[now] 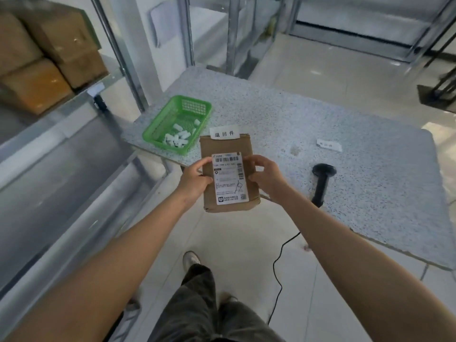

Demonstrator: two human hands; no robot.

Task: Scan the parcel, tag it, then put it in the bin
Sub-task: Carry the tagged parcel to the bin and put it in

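Observation:
A brown cardboard parcel with a white shipping label is held in the air over the table's near-left edge. A white tag with black characters sticks out at its far end. My left hand grips the parcel's left side. My right hand grips its right side. A black handheld scanner lies on the speckled table to the right of the parcel, its cable hanging to the floor.
A green plastic basket holding several small white pieces stands on the table's left corner. Another white tag lies further right on the table. Metal shelving with brown boxes runs along the left. My legs and shoe are below.

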